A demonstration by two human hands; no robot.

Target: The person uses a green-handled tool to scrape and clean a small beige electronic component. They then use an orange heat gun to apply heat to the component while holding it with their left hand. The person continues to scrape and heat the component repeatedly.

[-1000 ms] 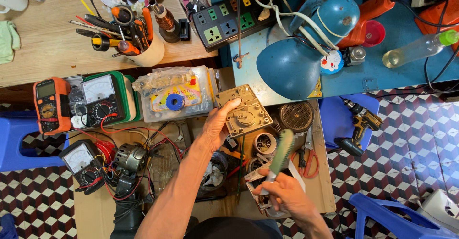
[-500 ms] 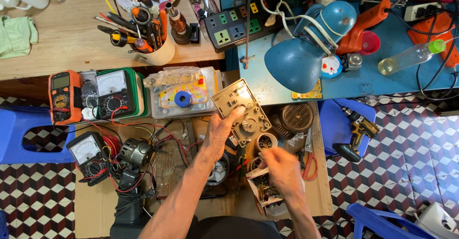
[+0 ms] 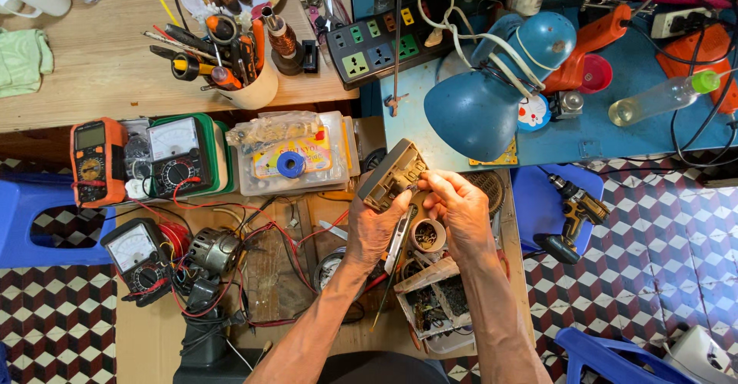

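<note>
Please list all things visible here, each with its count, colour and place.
panel: 1, tan, tilted, held in both hands
lamp: 1, blue, above the hands
power strip: 1, black, top centre
meters: 3, orange and black, left
tool cup: 1, cream, upper left
parts box: 1, clear, centre
drill: 1, black-yellow, right
bottle: 1, clear, right
left hand: under panel
right hand: at panel's edge

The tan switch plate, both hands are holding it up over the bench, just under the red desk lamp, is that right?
Not quite: the desk lamp is blue, not red. The head view shows the left hand and right hand holding the tan switch plate up over the bench, just under that blue lamp.
</note>
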